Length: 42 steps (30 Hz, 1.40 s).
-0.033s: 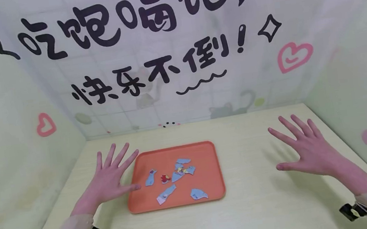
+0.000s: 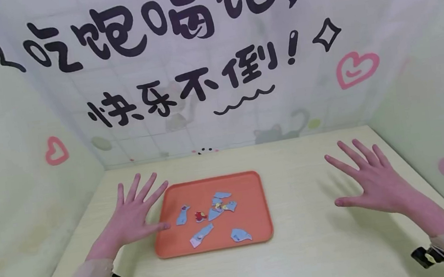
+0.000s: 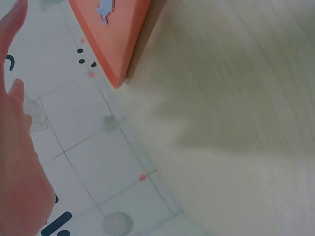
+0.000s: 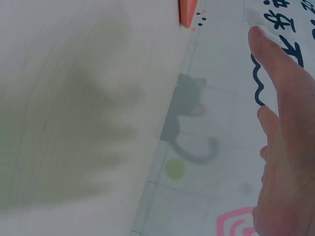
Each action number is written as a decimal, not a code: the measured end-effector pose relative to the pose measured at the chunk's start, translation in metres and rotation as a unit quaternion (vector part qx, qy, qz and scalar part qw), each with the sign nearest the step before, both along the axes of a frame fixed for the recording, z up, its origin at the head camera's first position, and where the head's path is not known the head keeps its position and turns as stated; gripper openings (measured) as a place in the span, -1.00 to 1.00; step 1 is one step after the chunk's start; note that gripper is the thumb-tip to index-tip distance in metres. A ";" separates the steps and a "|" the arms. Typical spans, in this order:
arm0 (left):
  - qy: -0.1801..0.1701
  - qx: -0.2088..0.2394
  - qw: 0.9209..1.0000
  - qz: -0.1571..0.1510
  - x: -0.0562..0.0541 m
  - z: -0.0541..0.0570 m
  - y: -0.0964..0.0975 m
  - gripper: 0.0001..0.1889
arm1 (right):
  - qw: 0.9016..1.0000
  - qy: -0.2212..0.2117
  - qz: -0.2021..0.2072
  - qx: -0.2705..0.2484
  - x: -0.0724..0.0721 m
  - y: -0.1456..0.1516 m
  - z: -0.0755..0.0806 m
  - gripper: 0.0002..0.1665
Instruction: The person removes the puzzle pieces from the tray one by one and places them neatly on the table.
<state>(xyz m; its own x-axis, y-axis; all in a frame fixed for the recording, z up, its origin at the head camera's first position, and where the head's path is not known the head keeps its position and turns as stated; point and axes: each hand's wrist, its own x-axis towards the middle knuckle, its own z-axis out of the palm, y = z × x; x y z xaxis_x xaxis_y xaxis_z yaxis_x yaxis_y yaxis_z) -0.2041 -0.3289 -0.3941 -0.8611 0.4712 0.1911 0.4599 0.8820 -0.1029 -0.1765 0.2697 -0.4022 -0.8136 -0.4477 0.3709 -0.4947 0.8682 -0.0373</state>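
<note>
An orange tray lies on the table, with several flat, irregular light-blue pieces on it. A narrow blue piece is at the left, beside a small red piece. Nearer the front edge are a long blue piece and a wider one; others cluster and partly overlap toward the back. My left hand hovers at the tray's left side, fingers spread, its thumb over the rim in the head view. Well to the right of the tray, my right hand is held with spread fingers. Both hands hold nothing.
The pale wooden table extends around the tray. A printed white backdrop with black lettering rises behind it, and pale side walls stand left and right. Each wrist carries a small black device.
</note>
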 end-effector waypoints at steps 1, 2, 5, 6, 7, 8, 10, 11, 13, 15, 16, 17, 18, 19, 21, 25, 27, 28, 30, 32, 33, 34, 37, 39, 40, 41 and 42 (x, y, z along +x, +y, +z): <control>0.001 -0.002 1.000 0.001 0.000 0.000 0.000 0.10 | 1.000 0.000 0.000 0.000 0.000 0.000 0.000 0.20; 0.002 -0.002 1.000 0.001 0.000 0.000 -0.001 0.10 | 1.000 0.002 0.001 0.000 0.000 0.000 -0.001 0.20; 0.004 -0.004 1.000 0.002 0.000 0.001 -0.002 0.10 | 1.000 0.003 0.004 -0.001 -0.001 -0.001 -0.002 0.20; 0.005 -0.005 1.000 0.003 0.000 0.001 -0.002 0.11 | 1.000 0.003 0.004 -0.002 -0.001 -0.002 -0.002 0.20; 0.006 -0.006 1.000 0.004 0.001 0.002 -0.003 0.11 | 1.000 0.004 0.005 -0.003 -0.001 -0.003 -0.002 0.20; 0.005 -0.004 1.000 0.006 0.002 0.002 -0.003 0.11 | 1.000 0.006 0.007 -0.002 -0.002 -0.004 -0.002 0.20; 0.004 -0.001 1.000 0.009 0.004 0.002 -0.003 0.11 | 1.000 0.009 0.011 -0.002 -0.003 -0.006 -0.001 0.20; 0.003 0.001 1.000 0.012 0.005 0.002 -0.003 0.11 | 1.000 0.011 0.013 -0.002 -0.004 -0.008 -0.001 0.20; -0.006 0.009 1.000 0.020 0.009 0.000 -0.003 0.10 | 1.000 0.013 0.018 -0.002 -0.005 -0.012 0.000 0.20; -0.013 0.020 0.999 0.028 0.014 -0.002 -0.003 0.10 | 1.000 0.011 0.022 -0.003 -0.006 -0.016 0.001 0.20; -0.017 0.026 0.999 0.032 0.017 -0.003 -0.003 0.10 | 1.000 0.011 0.023 -0.004 -0.007 -0.018 0.002 0.20; -0.021 0.032 0.999 0.037 0.020 -0.004 -0.003 0.10 | 1.000 0.011 0.024 -0.005 -0.007 -0.020 0.003 0.20; -0.027 0.039 0.998 0.042 0.023 -0.005 -0.003 0.10 | 1.000 0.011 0.024 -0.006 -0.008 -0.022 0.004 0.20; -0.029 0.045 0.998 0.045 0.025 -0.007 -0.002 0.10 | 1.000 0.011 0.024 -0.006 -0.008 -0.024 0.005 0.20; -0.034 0.057 0.996 0.053 0.031 -0.010 -0.002 0.09 | 1.000 0.014 0.026 -0.006 -0.009 -0.027 0.008 0.20; -0.048 0.085 0.993 0.069 0.043 -0.017 -0.003 0.07 | 0.999 0.017 0.031 -0.005 -0.012 -0.033 0.011 0.21; -0.059 0.103 0.990 0.077 0.048 -0.021 -0.003 0.06 | 0.999 0.017 0.033 -0.005 -0.013 -0.036 0.012 0.21; -0.065 0.114 0.988 0.080 0.051 -0.024 -0.003 0.06 | 0.999 0.016 0.034 -0.005 -0.013 -0.037 0.013 0.21; -0.080 0.133 0.984 0.089 0.055 -0.028 -0.001 0.06 | 0.999 0.012 0.033 -0.005 -0.014 -0.041 0.013 0.22; -0.097 0.157 0.978 0.098 0.060 -0.032 0.001 0.06 | 0.999 0.009 0.033 -0.006 -0.014 -0.045 0.013 0.22; -0.104 0.169 0.975 0.102 0.062 -0.034 0.002 0.07 | 0.999 0.006 0.034 -0.007 -0.015 -0.047 0.014 0.22; -0.111 0.181 0.971 0.106 0.064 -0.035 0.004 0.07 | 0.999 0.004 0.034 -0.008 -0.016 -0.050 0.014 0.22; -0.128 0.208 0.962 0.121 0.070 -0.038 0.007 0.10 | 0.999 0.000 0.039 -0.013 -0.018 -0.058 0.015 0.23; -0.135 0.227 0.956 0.128 0.072 -0.039 0.009 0.12 | 0.999 -0.002 0.045 -0.016 -0.020 -0.064 0.015 0.23; -0.140 0.236 0.953 0.131 0.073 -0.039 0.010 0.12 | 0.999 -0.003 0.047 -0.018 -0.021 -0.067 0.015 0.22; -0.146 0.246 0.949 0.133 0.074 -0.039 0.011 0.12 | 0.999 -0.003 0.050 -0.018 -0.021 -0.070 0.014 0.22; -0.151 0.254 0.946 0.136 0.075 -0.039 0.011 0.13 | 0.998 -0.004 0.054 -0.020 -0.022 -0.074 0.014 0.22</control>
